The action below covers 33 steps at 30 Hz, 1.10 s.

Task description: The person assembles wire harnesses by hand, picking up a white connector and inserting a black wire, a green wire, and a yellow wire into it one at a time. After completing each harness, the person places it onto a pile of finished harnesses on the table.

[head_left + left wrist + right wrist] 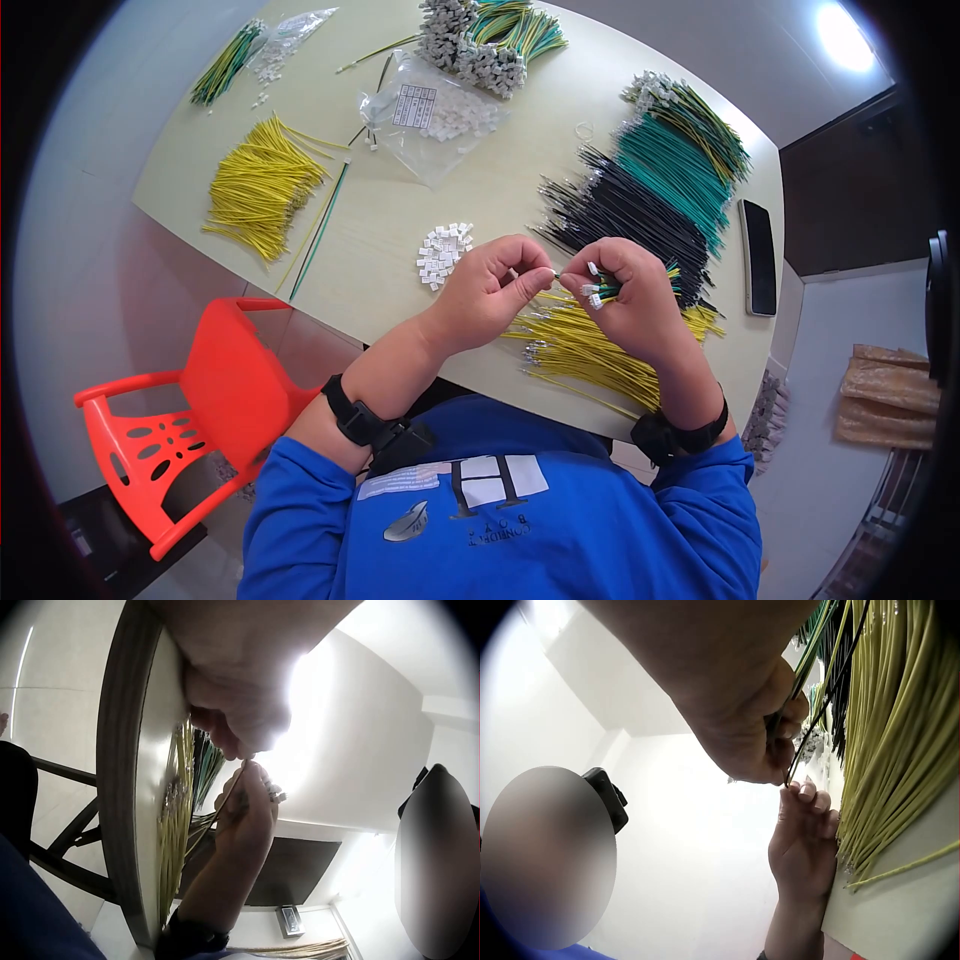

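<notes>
My left hand [485, 290] and right hand [640, 305] meet fingertip to fingertip over the near part of the table. In the right hand is a small bunch of green, yellow and black wires [808, 664] with white connectors [597, 299] on their ends. Its thumb and forefinger pinch a black wire [838, 686], whose tip reaches the left fingers. The left thumb and forefinger pinch a tiny piece at that tip, nearly all hidden by the fingers. Loose white connectors [437, 262] lie just beyond the left hand. Under the right hand spread yellow wires [600, 350].
Black wires [625, 205] and green wires [675, 165] lie beyond the right hand, with a phone [758, 258] at the right edge. Farther off are a plastic bag [425, 150] of connectors and wired bundles [500, 45]. More yellow wires [262, 190] lie left. A red chair [235, 385] stands beside the table.
</notes>
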Each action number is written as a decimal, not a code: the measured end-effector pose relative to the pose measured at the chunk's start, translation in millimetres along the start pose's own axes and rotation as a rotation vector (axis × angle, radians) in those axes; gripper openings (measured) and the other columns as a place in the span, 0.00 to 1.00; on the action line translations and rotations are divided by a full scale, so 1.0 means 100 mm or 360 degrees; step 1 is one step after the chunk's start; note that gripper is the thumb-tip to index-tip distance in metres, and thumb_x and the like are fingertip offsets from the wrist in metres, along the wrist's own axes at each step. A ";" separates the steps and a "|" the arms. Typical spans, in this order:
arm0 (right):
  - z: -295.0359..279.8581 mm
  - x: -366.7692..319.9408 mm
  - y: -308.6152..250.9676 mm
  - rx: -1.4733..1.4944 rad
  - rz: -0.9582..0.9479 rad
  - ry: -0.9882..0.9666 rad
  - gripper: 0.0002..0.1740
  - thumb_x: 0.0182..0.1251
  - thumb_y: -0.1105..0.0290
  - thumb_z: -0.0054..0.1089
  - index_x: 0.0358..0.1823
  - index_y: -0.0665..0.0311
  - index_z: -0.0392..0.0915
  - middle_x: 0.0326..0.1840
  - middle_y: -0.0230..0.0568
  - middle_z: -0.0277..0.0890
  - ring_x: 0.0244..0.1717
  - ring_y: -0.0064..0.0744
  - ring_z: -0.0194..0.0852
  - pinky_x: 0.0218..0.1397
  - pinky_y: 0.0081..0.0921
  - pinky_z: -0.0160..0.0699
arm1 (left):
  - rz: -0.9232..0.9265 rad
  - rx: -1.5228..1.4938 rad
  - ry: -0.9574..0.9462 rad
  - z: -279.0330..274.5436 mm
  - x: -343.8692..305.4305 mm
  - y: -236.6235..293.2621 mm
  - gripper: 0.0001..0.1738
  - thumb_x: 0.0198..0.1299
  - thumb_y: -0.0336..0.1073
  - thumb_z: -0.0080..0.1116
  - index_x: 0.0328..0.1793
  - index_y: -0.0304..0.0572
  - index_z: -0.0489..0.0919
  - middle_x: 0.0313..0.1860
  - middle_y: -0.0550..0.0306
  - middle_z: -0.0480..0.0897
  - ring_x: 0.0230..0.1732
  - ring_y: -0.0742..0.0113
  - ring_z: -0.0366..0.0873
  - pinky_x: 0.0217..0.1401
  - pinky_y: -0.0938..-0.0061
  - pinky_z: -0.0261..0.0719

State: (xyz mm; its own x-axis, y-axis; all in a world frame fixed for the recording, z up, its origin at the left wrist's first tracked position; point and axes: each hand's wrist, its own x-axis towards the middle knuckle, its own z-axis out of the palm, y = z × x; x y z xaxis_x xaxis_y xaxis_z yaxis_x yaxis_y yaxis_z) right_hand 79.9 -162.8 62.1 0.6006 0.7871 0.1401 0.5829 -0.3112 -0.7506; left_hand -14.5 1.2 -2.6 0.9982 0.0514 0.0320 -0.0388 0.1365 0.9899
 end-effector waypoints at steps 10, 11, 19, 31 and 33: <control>-0.01 0.00 0.05 -0.0056 -0.0099 0.0016 0.07 0.55 0.74 0.65 0.28 0.66 0.74 0.25 0.39 0.72 0.28 0.34 0.70 0.32 0.27 0.67 | -0.0018 -0.0046 -0.0061 -0.01 0.00 -0.01 0.04 0.64 0.28 0.53 0.43 0.37 0.73 0.36 0.66 0.73 0.38 0.82 0.69 0.42 0.86 0.69; 0.00 0.00 0.05 -0.0057 -0.0100 0.0016 0.07 0.55 0.74 0.65 0.28 0.66 0.74 0.25 0.39 0.72 0.28 0.34 0.70 0.32 0.27 0.67 | -0.0008 -0.0031 -0.0046 0.00 -0.01 -0.01 0.04 0.64 0.28 0.53 0.43 0.37 0.73 0.36 0.66 0.73 0.38 0.82 0.69 0.42 0.86 0.68; 0.08 0.01 0.07 -0.0040 -0.0274 0.0075 0.06 0.52 0.79 0.62 0.28 0.65 0.72 0.25 0.39 0.71 0.28 0.39 0.69 0.32 0.30 0.67 | 0.0024 -0.0011 -0.0008 0.00 -0.01 -0.02 0.04 0.64 0.28 0.54 0.43 0.37 0.72 0.36 0.66 0.73 0.37 0.83 0.68 0.41 0.86 0.68; 0.09 0.00 0.05 -0.0047 -0.0318 0.0088 0.06 0.52 0.78 0.61 0.29 0.65 0.72 0.25 0.39 0.71 0.29 0.40 0.70 0.33 0.30 0.67 | 0.0098 0.0034 -0.0003 0.00 -0.01 -0.03 0.04 0.64 0.29 0.54 0.42 0.36 0.73 0.35 0.65 0.74 0.37 0.81 0.70 0.42 0.85 0.70; 0.07 0.03 0.02 -0.0149 -0.0302 0.0096 0.06 0.53 0.77 0.62 0.30 0.65 0.73 0.26 0.40 0.72 0.30 0.40 0.71 0.34 0.29 0.69 | 0.0112 -0.0020 0.0046 0.01 -0.01 -0.02 0.04 0.64 0.30 0.54 0.41 0.37 0.73 0.35 0.65 0.75 0.37 0.80 0.70 0.42 0.85 0.70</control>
State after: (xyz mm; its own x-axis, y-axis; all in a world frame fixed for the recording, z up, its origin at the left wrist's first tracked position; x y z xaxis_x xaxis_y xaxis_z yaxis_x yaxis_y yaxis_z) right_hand 79.2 -157.7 56.8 0.5056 0.8038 0.3136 0.7350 -0.2109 -0.6444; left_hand -15.5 0.4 -4.1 0.9912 0.0899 0.0973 -0.1096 0.1438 0.9835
